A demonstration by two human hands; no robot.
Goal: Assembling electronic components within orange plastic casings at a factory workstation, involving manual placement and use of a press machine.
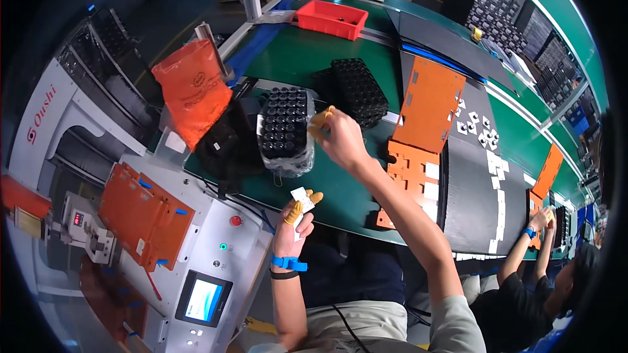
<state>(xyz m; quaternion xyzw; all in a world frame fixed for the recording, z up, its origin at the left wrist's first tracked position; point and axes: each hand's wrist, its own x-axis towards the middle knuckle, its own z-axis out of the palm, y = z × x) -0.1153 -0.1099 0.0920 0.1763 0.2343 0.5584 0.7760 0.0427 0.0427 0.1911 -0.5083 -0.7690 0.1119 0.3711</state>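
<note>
**Two hands up, one at the tray of black caps**

I'm looking down at my right hand [337,134], fingers pinched narrow with yellow finger cots, right at the edge of the tray of black cylindrical parts [285,127]. Whether there's a part in that pinch, I can't tell; the fingertips hide it. My left hand [296,219] is nearer to me, above the green bench [294,59], closed on a small white piece [302,197] between thumb and fingers.

Risk, as I judge it: the tray sits in a clear wrap and leans at the bench edge, so a careless tug could tip it and spill the parts. The white piece is held only by the fingertips and could slip.

Containers: that tray looks full, rows packed tight. Behind it a stack of black empty-looking trays [356,91]. Further back a red bin [330,18]; its contents I can't see. An orange bag [194,88] hangs left, contents hidden.
</note>
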